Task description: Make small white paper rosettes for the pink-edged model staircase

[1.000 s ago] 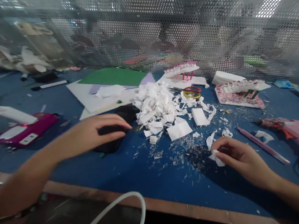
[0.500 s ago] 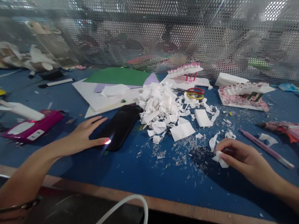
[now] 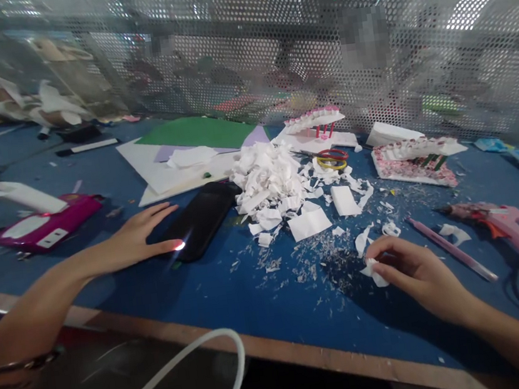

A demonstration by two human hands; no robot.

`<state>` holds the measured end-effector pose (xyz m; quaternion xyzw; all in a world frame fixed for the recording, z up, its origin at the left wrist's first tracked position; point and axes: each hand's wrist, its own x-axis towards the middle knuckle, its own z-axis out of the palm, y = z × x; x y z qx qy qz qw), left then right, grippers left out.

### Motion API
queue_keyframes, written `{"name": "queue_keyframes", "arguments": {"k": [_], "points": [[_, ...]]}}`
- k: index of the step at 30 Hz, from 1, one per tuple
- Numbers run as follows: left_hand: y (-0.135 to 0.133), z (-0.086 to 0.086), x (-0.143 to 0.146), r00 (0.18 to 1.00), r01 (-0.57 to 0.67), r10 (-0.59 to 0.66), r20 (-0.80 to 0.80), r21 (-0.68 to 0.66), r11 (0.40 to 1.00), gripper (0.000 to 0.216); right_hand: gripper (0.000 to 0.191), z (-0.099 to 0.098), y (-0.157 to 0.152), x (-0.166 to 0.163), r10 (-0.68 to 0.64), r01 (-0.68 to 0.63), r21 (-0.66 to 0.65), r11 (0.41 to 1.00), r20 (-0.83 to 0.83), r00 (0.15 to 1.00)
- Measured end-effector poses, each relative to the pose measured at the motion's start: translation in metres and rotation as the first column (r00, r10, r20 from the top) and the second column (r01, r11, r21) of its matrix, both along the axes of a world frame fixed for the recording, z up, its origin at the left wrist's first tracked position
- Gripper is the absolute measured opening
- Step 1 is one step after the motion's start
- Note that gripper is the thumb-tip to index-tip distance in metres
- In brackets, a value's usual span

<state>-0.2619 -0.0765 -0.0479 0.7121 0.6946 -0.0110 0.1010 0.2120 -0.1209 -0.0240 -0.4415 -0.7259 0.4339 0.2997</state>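
Note:
My left hand (image 3: 135,238) lies flat with its fingers apart at the left edge of a black smartphone (image 3: 206,223). Its thumb reaches over the phone's near end, where a bright light glints at the thumbtip. My right hand (image 3: 410,264) pinches a small crumpled piece of white paper (image 3: 374,274) between thumb and fingertips, just above the blue table. Beside those fingers lies a loose paper curl (image 3: 363,240). A heap of torn white paper (image 3: 269,174) rises between the hands, with a folded paper square (image 3: 309,223) at its near side.
Scissors (image 3: 332,159) with red and yellow handles lie behind the heap. Two decorated paper models (image 3: 419,162) stand near the perforated metal screen (image 3: 242,51). At right are a pink glue gun (image 3: 504,227) and a pink pen (image 3: 453,249); at left, a magenta power strip (image 3: 50,223). A white cable (image 3: 180,362) loops in front.
The whole view has swung slightly to the right, so everything sits a little further left. Both hands keep the same pose, the right one still pinching the paper piece.

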Motion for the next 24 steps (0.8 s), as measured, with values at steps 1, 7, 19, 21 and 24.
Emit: {"name": "queue_keyframes", "arguments": {"k": [1, 7, 19, 21, 24], "points": [[0.0003, -0.0002, 0.0006, 1.0, 0.001, -0.001, -0.013, -0.003, 1.0, 0.089, 0.017, -0.0003, 0.0002, 0.0003, 0.002, -0.002, 0.004, 1.0, 0.002, 1.0], [0.0012, 0.0017, 0.0063, 0.999, -0.011, 0.01, -0.044, -0.016, 1.0, 0.092, 0.016, -0.0003, 0.0006, 0.0014, 0.01, -0.01, 0.001, 1.0, 0.01, 1.0], [0.0002, 0.0035, 0.007, 0.998, -0.025, 0.023, -0.052, -0.036, 0.999, 0.092, 0.017, 0.0019, 0.0, 0.0008, 0.015, -0.016, 0.021, 1.0, 0.032, 0.999], [0.0006, 0.0036, 0.0058, 0.999, -0.015, 0.013, -0.051, -0.043, 0.999, 0.093, 0.017, 0.0021, 0.0, 0.0006, 0.017, -0.018, 0.031, 0.999, 0.027, 0.999], [0.0014, 0.0032, 0.0047, 0.999, -0.011, 0.008, -0.05, -0.059, 0.998, 0.091, 0.017, 0.0018, 0.0004, 0.0004, 0.02, -0.022, 0.04, 0.999, 0.028, 0.999]]}}
